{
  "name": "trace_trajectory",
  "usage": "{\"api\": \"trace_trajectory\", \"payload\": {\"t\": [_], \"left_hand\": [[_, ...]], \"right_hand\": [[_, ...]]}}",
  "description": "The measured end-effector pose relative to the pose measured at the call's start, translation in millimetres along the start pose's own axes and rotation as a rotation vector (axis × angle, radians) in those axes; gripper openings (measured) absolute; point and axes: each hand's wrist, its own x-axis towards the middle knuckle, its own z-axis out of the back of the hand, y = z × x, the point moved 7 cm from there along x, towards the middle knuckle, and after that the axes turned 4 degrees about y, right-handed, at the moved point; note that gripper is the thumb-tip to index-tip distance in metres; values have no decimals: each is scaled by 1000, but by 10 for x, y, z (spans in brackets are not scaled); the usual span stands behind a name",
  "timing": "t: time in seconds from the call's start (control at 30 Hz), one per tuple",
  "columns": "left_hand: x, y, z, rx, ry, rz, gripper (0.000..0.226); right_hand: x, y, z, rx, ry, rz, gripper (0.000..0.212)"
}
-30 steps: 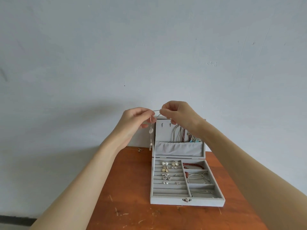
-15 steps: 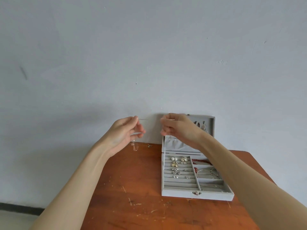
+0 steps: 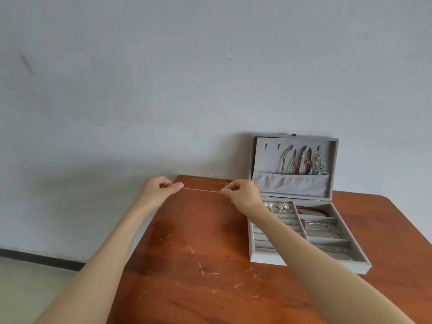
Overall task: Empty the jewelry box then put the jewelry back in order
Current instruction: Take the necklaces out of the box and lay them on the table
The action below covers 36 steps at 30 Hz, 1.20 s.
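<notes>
Wall [image 3: 163,78]: pale grey, scuffed, behind the bench.
Bench [image 3: 198,265]: reddish-brown wood with light scratches, its far edge against the wall.
Box [image 3: 257,256]: grey, open, on the right part of the bench; its lid [image 3: 294,139] stands upright by the wall.
Lid contents: necklaces [image 3: 295,160] hang from hooks above a fabric pocket [image 3: 289,187]; two hooks at left are bare.
Tray: earrings [image 3: 277,206] sit in the ring rolls at left; a red bead string [image 3: 312,210] and silver bangles [image 3: 320,226] lie in the compartments at right.
Left hand [image 3: 159,190]: near the bench's far left corner, fingers curled, thumb and forefinger pinching one end of a chain.
Right hand [image 3: 242,192]: just left of the box, pinching the chain's other end.
Chain [image 3: 201,190]: thin, silver, stretched straight between the two hands low above the bench, outside the box.
Second chain [image 3: 203,182]: fine, lying on the bench just behind the first.
</notes>
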Motion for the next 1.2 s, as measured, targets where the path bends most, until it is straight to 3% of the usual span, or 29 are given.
{"api": "trace_trajectory", "payload": {"t": [0.2, 0.4, 0.57, 0.83, 1.03, 1.2], "left_hand": [[288, 475, -148, -62, -21, 134, 27], [485, 573, -175, -72, -155, 176, 23], [546, 624, -258, -84, -134, 200, 18], [541, 556, -233, -8, -153, 148, 8], [445, 423, -185, 263, -158, 126, 14], [210, 47, -264, 123, -60, -87, 17]], "right_hand": [[301, -258, -241, 2, -60, -143, 9], [469, -323, -293, -138, -94, -145, 11], [526, -296, -283, -336, -127, -103, 12], [491, -271, -233, -367, -149, -118, 25], [417, -219, -225, -377, -111, -117, 27], [227, -56, -116, -249, -66, -45, 24]]}}
